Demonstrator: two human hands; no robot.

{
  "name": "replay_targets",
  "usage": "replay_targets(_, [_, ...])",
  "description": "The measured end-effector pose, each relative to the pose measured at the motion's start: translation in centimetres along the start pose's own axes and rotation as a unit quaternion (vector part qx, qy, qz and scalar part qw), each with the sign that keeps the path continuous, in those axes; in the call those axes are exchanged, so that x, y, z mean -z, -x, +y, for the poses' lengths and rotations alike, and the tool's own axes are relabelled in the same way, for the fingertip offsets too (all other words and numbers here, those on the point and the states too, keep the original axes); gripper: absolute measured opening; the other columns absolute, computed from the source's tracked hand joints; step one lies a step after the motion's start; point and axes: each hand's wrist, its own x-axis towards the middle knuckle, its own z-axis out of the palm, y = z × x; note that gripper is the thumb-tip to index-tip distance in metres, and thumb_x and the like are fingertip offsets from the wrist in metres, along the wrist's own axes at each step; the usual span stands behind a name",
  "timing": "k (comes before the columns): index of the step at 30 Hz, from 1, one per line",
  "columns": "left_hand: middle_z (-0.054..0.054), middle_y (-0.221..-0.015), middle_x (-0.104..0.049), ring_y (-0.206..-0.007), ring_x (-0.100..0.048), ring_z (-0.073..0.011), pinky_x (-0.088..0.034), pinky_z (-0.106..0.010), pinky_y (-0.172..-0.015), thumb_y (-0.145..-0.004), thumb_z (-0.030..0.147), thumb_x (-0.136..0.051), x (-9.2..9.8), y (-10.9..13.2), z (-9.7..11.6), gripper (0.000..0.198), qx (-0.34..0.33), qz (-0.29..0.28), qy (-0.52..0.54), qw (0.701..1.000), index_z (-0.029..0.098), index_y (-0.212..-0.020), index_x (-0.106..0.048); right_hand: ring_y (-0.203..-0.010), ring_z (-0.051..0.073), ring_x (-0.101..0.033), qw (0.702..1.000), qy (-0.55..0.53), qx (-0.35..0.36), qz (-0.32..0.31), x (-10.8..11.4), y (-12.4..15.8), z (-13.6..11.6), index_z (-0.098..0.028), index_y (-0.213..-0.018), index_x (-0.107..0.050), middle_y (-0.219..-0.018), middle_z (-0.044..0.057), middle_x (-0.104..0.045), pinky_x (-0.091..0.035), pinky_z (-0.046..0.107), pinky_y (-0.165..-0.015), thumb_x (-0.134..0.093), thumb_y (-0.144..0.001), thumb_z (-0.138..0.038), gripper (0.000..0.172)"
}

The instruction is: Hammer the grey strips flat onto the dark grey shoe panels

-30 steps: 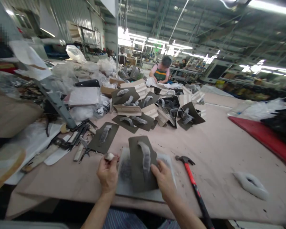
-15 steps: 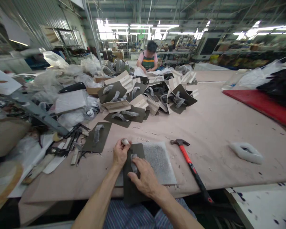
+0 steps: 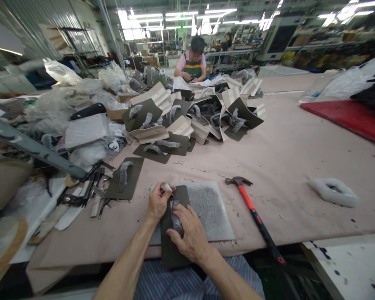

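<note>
A dark olive panel with a plastic-wrapped handle lies in front of me, partly over a white-edged, speckled grey board and past the table's near edge. My right hand grips the handle, fingers across it and thumb at its near end. At the panel's far left corner, my left hand is closed in a pinch by the handle's far end. Something white shows at its fingertips; whether it is a finger wrap or a held piece, I cannot tell. A claw hammer with a red and black handle lies to the right.
Another olive panel lies left of my hands, beside a cluster of hand tools. A pile of panels covers the table's middle. Plastic bags crowd the left. A white wrapped bundle sits right. A co-worker works across the table.
My view has tilted down and shifted slightly. The right hand sits a little lower on the handle, baring more of its far end; the left hand keeps its pinch at the corner.
</note>
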Motion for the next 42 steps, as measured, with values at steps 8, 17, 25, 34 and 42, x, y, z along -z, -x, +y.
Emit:
replay_targets(8, [-0.007, -0.091, -0.076, -0.085, -0.071, -0.0192, -0.055, -0.03, -0.079, -0.081, 0.033, -0.066, -0.4, 0.1, 0.2, 0.02, -0.017, -0.002, -0.056, 0.998, 0.017, -0.093, -0.063, -0.134, 0.027, -0.046, 1.0, -0.012, 0.006, -0.013, 0.1, -0.1, -0.2, -0.015, -0.131, -0.051, -0.138, 0.016, -0.056, -0.028, 0.053, -0.116, -0.064, -0.084, -0.032, 0.051])
replay_targets(17, [-0.005, -0.09, -0.075, -0.085, -0.07, -0.0186, -0.054, -0.029, -0.079, -0.08, 0.023, -0.062, -0.8, 0.6, -0.4, 0.014, -0.058, 0.006, -0.146, 0.988, 0.019, -0.093, -0.065, -0.109, 0.032, -0.058, 0.931, 0.255, -0.21, 0.154, 9.5, 4.4, 8.7, -0.012, -0.114, -0.059, -0.116, 0.021, -0.062, -0.046, 0.047, -0.095, -0.05, -0.092, -0.033, 0.032])
replay_targets(25, [-0.004, -0.09, -0.075, -0.084, -0.069, -0.018, -0.052, -0.028, -0.079, -0.08, 0.019, -0.058, -0.7, 0.9, 0.1, 0.014, -0.082, -0.024, -0.166, 0.982, 0.02, -0.091, -0.066, -0.05, 0.014, -0.048, 0.872, 0.035, -0.484, 0.061, 14.9, 6.8, 12.9, -0.02, -0.071, -0.053, -0.057, -0.001, -0.052, -0.041, 0.023, -0.044, -0.051, -0.084, -0.029, 0.015])
replay_targets(34, [-0.003, -0.086, -0.076, -0.08, -0.068, -0.0188, -0.051, -0.028, -0.076, -0.078, 0.02, -0.06, -0.5, 0.9, 0.3, 0.014, -0.074, -0.031, -0.145, 0.986, 0.021, -0.089, -0.069, -0.047, 0.012, -0.049, 0.923, -0.188, -0.329, 0.07, 13.1, -0.2, 2.6, -0.024, -0.081, -0.045, -0.06, -0.006, -0.05, -0.039, 0.023, -0.045, -0.052, -0.089, -0.043, 0.022])
replay_targets(42, [-0.003, -0.084, -0.075, -0.078, -0.068, -0.0194, -0.05, -0.028, -0.072, -0.08, 0.019, -0.059, -0.5, 1.0, -0.1, 0.017, -0.07, -0.038, -0.16, 0.984, 0.021, -0.093, -0.07, -0.043, 0.012, -0.039, 0.981, 0.169, -0.088, -0.038, 14.8, -4.4, -1.8, -0.024, -0.076, -0.048, -0.055, -0.004, -0.05, -0.019, 0.027, -0.048, -0.048, -0.093, -0.036, 0.021])
